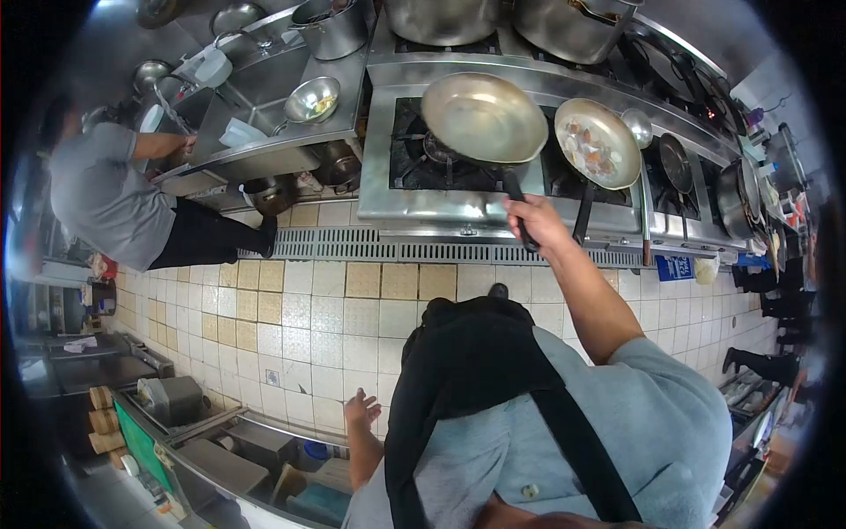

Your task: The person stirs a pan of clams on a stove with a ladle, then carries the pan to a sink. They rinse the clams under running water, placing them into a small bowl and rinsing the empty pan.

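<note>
My right hand (pixel 538 223) is wrapped round the black handle of a large frying pan (pixel 485 116), which is over the left front burner of the stove. A thin sheen shows on the pan's bottom and no food pieces are visible in it. Just to the right, a second frying pan (pixel 577 110) holds pale and reddish-brown food pieces (pixel 592 152) that I cannot identify. A long-handled ladle (pixel 636 128) lies beside that pan. Down at my side, my left hand (pixel 361 410) is open with its fingers apart and touches nothing that I can see.
Large stockpots (pixel 441 22) stand on the back burners. A small dark pan (pixel 676 165) sits further right on the stove (pixel 379 204). At the left, a person (pixel 115 185) stands by the sink (pixel 256 84). Behind me runs a counter with containers (pixel 216 467).
</note>
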### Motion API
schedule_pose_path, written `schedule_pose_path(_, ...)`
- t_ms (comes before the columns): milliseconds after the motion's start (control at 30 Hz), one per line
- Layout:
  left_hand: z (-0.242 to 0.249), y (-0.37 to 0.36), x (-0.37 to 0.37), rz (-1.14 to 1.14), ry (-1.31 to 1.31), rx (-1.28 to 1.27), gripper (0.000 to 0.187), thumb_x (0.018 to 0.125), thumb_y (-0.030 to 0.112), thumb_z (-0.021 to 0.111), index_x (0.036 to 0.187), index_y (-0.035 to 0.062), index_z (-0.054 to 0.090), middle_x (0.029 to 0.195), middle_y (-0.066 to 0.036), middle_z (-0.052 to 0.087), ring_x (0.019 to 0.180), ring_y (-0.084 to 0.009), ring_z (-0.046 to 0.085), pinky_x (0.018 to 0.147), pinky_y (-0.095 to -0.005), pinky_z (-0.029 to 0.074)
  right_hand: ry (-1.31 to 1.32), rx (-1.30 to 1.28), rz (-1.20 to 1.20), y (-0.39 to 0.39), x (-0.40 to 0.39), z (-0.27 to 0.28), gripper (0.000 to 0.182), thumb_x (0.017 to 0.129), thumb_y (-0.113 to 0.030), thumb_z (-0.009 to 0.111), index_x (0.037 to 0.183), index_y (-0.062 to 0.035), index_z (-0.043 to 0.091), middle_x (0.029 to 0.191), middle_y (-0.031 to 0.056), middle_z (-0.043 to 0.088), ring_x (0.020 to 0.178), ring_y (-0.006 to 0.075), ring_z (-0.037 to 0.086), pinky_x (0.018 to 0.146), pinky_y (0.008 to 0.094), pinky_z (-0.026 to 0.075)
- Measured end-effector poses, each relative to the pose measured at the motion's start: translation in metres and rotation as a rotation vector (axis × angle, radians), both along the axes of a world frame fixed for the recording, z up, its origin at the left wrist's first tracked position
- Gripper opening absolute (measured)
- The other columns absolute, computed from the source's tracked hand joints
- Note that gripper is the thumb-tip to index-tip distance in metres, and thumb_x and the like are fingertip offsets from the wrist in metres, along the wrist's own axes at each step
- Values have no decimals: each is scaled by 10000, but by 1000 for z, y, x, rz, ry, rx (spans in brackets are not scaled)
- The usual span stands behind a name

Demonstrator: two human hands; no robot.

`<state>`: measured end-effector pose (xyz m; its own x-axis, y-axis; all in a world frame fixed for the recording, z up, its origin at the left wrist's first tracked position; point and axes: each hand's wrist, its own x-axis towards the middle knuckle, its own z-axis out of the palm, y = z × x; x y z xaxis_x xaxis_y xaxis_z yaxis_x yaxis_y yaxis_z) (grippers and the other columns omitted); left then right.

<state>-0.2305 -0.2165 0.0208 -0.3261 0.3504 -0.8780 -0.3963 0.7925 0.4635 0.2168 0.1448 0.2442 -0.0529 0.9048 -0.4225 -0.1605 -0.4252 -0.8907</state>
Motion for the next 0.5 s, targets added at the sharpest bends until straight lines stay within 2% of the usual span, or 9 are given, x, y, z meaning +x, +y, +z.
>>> schedule_pose_path(33, 7, 5, 9, 65, -29, -29, 557, 965, 405, 534, 1297, -33, 443, 1099, -241, 646, 697, -300, 663, 573, -393, 552, -12, 0, 10, 5, -8, -5, 112, 873, -157, 651, 861, -57, 604, 623, -1, 552, 492, 103, 498, 450, 252, 378)
schedule_pose_path(100, -7, -13, 17, 45, -28, -29, 539, 966, 391, 534, 1284, -41, 475, 1090, -237, 651, 720, -301, 666, 599, -390, 548, -34, -22, 23, 16, -17, -26, 113, 874, -153, 651, 841, -56, 602, 622, 5, 555, 494, 106, 501, 456, 257, 383)
schedule_pose_path(233, -82, -62, 14, -127, 64, 52, 510, 968, 363, 533, 1258, -57, 539, 1073, -229, 663, 767, -304, 673, 651, -382, 539, -116, -34, 72, 24, -35, -38, 150, 880, -150, 645, 783, -50, 588, 622, 20, 561, 500, 119, 508, 477, 274, 399)
schedule_pose_path(300, -106, -80, 5, -199, 93, 66, 504, 968, 356, 533, 1252, -60, 555, 1069, -227, 666, 778, -304, 675, 664, -380, 537, -92, -11, 81, 30, -39, -62, 171, 894, -155, 627, 779, -36, 582, 621, 27, 559, 504, 129, 514, 496, 286, 410)
schedule_pose_path(367, -110, -83, -6, -1413, 804, 264, 503, 968, 350, 536, 1241, -72, 560, 1055, -224, 667, 824, -291, 681, 700, -380, 534, -94, -18, 85, 34, -40, -71, 147, 900, -151, 618, 834, -25, 580, 624, 31, 559, 510, 133, 521, 500, 290, 416)
schedule_pose_path(433, -113, -71, -6, -1436, 763, 185, 489, 968, 347, 536, 1238, -60, 566, 1051, -220, 665, 802, -297, 679, 684, -397, 536, -69, -27, 128, 35, -37, -75, 166, 914, -204, 633, 938, -45, 589, 653, 20, 570, 519, 116, 520, 495, 271, 425)
schedule_pose_path(500, -109, -54, 1, -1449, 728, 104, 475, 969, 343, 536, 1236, -49, 573, 1047, -217, 662, 779, -302, 677, 668, -413, 537, -33, -82, 180, 31, -29, -70, 298, 956, -355, 591, 991, -59, 589, 747, 39, 640, 555, 120, 546, 532, 260, 460)
